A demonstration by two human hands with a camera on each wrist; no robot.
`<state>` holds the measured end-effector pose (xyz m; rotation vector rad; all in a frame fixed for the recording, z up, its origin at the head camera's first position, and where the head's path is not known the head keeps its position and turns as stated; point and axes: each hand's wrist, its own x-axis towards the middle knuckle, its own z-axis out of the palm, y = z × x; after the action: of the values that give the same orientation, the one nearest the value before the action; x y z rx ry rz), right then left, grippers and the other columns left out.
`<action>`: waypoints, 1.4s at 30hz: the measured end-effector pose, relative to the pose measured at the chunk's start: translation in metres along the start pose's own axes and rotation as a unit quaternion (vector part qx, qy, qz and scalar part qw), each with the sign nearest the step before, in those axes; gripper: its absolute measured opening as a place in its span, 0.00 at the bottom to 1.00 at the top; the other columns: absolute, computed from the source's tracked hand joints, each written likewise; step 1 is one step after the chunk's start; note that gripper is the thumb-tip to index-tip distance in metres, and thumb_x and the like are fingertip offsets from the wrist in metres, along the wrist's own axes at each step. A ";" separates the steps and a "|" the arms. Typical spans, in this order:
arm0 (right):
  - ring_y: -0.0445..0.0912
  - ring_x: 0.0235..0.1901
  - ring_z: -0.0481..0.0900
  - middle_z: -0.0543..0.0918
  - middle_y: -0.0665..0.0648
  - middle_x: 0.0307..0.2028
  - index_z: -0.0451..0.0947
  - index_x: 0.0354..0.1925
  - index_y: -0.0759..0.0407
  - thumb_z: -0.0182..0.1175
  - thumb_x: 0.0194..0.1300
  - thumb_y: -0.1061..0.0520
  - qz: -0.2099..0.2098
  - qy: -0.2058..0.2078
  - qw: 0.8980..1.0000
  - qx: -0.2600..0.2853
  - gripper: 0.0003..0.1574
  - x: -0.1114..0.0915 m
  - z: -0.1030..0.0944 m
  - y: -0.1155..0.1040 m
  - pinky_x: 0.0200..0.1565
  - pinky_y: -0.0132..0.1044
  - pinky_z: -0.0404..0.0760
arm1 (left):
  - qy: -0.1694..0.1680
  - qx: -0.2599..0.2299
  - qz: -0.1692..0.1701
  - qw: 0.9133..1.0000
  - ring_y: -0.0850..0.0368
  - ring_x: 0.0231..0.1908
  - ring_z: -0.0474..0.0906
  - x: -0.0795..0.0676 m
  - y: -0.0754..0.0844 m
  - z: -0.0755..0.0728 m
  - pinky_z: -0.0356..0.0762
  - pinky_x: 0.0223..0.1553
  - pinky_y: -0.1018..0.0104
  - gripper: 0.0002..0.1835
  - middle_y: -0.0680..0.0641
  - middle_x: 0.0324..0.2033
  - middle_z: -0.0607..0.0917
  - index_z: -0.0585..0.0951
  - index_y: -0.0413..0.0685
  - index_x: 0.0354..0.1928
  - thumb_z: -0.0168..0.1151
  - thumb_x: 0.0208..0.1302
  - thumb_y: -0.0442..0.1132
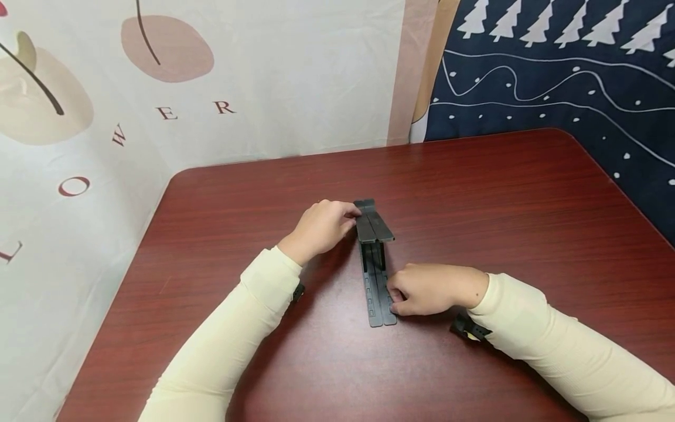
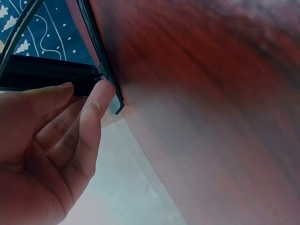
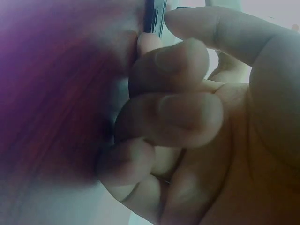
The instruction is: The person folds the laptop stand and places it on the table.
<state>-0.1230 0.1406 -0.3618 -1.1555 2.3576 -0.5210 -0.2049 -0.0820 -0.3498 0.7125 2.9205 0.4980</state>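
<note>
A black folding stand (image 1: 375, 227) stands near the middle of the table, its slotted base strips lying side by side and its top panel raised at a slant. My left hand (image 1: 326, 227) grips its far end from the left. In the left wrist view, the thumb and fingers (image 2: 101, 101) lie against a dark panel beside a hinge. At the near part of the base, my right hand (image 1: 435, 288) pinches the right edge between thumb and index finger. The right wrist view shows the other fingers (image 3: 168, 117) curled into the palm, with only a sliver of the stand in sight.
The reddish-brown wooden table (image 1: 237, 199) has rounded far corners. Behind it hang a pale cloth (image 1: 295, 76) with printed letters and a dark blue cloth (image 1: 527, 76) with white trees. A black strap device (image 1: 469, 328) sits under the right wrist.
</note>
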 end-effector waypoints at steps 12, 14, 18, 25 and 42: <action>0.31 0.16 0.59 0.62 0.39 0.14 0.70 0.20 0.49 0.62 0.65 0.56 -0.007 0.001 1.000 0.020 0.17 0.001 -0.010 0.005 0.22 0.26 0.63 | 0.028 -0.004 -0.045 0.999 0.57 0.44 0.87 -0.017 0.005 -0.001 0.82 0.40 0.52 0.13 0.57 0.45 0.90 0.83 0.60 0.55 0.59 0.72 0.46; 0.30 0.15 0.59 0.62 0.39 0.14 0.72 0.21 0.49 0.62 0.65 0.56 -0.001 0.018 1.000 0.017 0.15 0.001 -0.013 0.007 0.21 0.26 0.63 | 0.049 -0.015 -0.053 0.997 0.57 0.42 0.87 -0.023 0.007 -0.002 0.82 0.38 0.52 0.12 0.58 0.43 0.90 0.84 0.60 0.54 0.58 0.72 0.47; 0.30 0.16 0.63 0.70 0.39 0.15 0.76 0.24 0.49 0.60 0.65 0.58 0.006 0.075 0.997 0.014 0.12 0.002 -0.020 0.011 0.22 0.27 0.66 | 0.078 -0.041 -0.059 0.994 0.59 0.39 0.87 -0.034 0.013 -0.006 0.81 0.37 0.54 0.11 0.59 0.41 0.90 0.85 0.61 0.51 0.58 0.72 0.47; 0.34 0.16 0.68 0.73 0.43 0.16 0.75 0.24 0.50 0.57 0.66 0.62 0.055 0.186 0.981 0.025 0.13 0.003 -0.029 0.015 0.23 0.30 0.69 | 0.105 -0.056 -0.043 0.992 0.64 0.29 0.81 -0.047 0.020 -0.008 0.78 0.34 0.59 0.11 0.62 0.39 0.89 0.84 0.61 0.50 0.58 0.71 0.46; 0.38 0.31 0.78 0.81 0.49 0.32 0.77 0.47 0.56 0.61 0.66 0.65 0.027 0.361 0.930 0.060 0.11 0.006 -0.033 0.011 0.34 0.32 0.81 | 0.139 -0.084 0.020 0.986 0.66 0.30 0.83 -0.055 0.025 -0.010 0.79 0.33 0.64 0.09 0.59 0.35 0.90 0.85 0.57 0.47 0.65 0.66 0.39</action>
<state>-0.1513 0.1463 -0.3411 -0.9343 2.8864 -1.2232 -0.1467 -0.0893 -0.3314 0.7321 3.0696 0.9049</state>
